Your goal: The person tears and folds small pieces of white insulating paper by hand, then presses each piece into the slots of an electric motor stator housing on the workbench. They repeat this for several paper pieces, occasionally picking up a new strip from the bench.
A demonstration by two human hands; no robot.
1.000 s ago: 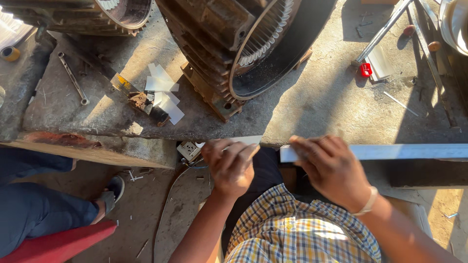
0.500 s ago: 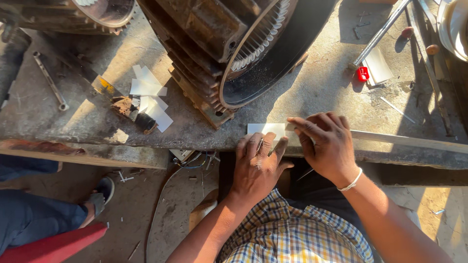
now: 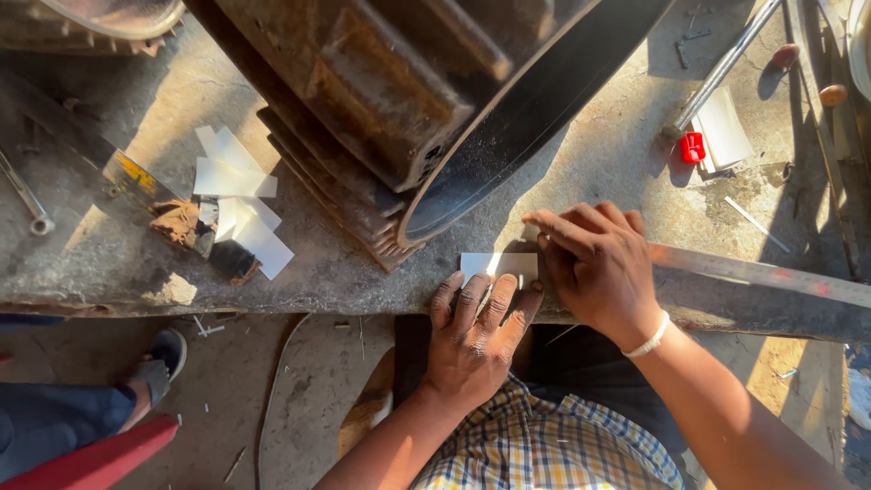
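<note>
White card (image 3: 497,266) flat at tabletop (image 3: 581,163) front edge, beside rusty motor housing (image 3: 390,100), pinned under spread fingers of left hand (image 3: 472,331); right hand (image 3: 599,263) pressing metal ruler (image 3: 762,272), fingers extended, gripping nothing; apparently alignment step, next needing steady pressure.

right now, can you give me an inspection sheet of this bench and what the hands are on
surface: rough grey concrete bench, dusty, half in sun.
job's things: small white sheet piece at the bench edge; long metal strip running off to the right.
hands: left hand fingers flat on the white piece; right hand pressing on the strip's near end.
clutter: rusty motor housing; pile of white cut pieces; wrench; red-capped item; metal rod.
cables: nothing seen.
surroundings: another person's sandalled foot on the dirt floor; red seat edge.
</note>
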